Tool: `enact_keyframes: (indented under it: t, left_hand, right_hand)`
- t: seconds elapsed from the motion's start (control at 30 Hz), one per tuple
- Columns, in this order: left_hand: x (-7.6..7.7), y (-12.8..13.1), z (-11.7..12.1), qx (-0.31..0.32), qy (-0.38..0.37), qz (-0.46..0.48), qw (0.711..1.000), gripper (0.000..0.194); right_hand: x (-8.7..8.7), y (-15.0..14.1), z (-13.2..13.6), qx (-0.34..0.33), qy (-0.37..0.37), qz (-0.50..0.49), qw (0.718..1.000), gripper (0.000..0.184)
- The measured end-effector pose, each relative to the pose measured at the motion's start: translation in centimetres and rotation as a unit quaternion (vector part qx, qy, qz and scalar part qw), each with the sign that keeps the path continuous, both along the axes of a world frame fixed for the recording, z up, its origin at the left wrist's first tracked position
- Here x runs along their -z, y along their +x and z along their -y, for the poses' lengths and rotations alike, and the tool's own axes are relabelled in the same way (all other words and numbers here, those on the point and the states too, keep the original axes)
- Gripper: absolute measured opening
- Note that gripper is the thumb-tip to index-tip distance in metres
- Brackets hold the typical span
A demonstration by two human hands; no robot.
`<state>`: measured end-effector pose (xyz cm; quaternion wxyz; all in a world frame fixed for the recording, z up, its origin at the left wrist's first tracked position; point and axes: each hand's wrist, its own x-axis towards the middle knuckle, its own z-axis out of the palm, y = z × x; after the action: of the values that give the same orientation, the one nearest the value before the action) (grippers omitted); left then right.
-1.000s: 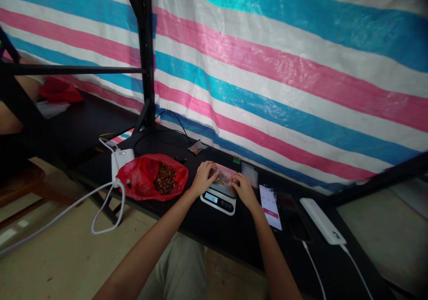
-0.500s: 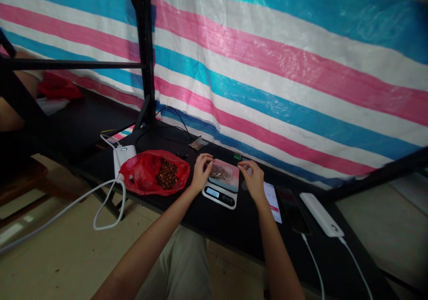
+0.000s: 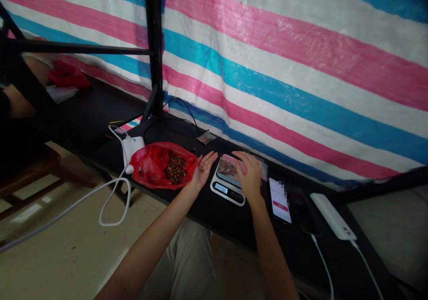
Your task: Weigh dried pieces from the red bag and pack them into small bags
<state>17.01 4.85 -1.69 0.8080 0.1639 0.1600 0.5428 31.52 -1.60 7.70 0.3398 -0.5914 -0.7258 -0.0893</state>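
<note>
Left hand spread palm-up, right hand, grip unclear, hiding part of scale, readout blurred

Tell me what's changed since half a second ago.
The left hand has moved left from the scale, turning palm up beside the red bag, apparently with small pieces in it. The right hand has shifted left over the scale's right side; contact is unclear. The scale, clear bag, red bag and lit phone stayed put.

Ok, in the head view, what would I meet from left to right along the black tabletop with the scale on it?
White box, red bag, left hand, scale, lit phone, dark phone, long white block.
</note>
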Motion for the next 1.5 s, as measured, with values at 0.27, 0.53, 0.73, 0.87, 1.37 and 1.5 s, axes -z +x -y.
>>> enact_keyframes:
  t: [0.27,0.53,0.73,0.87,1.37,1.5]
  left_hand:
    - [0.2,0.1,0.2,-0.034,0.007,-0.025,0.999,0.038]
    - [-0.9,-0.7,0.1,-0.147,0.093,-0.169,0.97,0.044]
    - [-1.6,-0.3,0.5,-0.16,0.156,-0.177,0.959,0.039]
    - [-1.9,0.1,0.7,-0.21,0.185,-0.222,0.934,0.04]
    - [-4.6,1.6,0.7,-0.137,0.402,-0.428,0.798,0.055]
    - [-6.3,2.2,0.5,0.01,0.446,-0.392,0.805,0.041]
  right_hand:
    - [3.3,8.1,2.9,0.108,-0.087,-0.023,0.99,0.029]
    - [4.7,4.4,2.5,0.155,-0.127,-0.015,0.98,0.031]
    - [4.7,3.8,1.5,0.207,-0.119,-0.08,0.968,0.039]
    - [5.1,4.5,1.2,0.194,-0.161,-0.067,0.966,0.022]
    - [1.8,5.2,0.5,-0.065,-0.061,-0.149,0.985,0.015]
    - [0.4,4.9,0.5,-0.08,-0.032,-0.16,0.983,0.013]
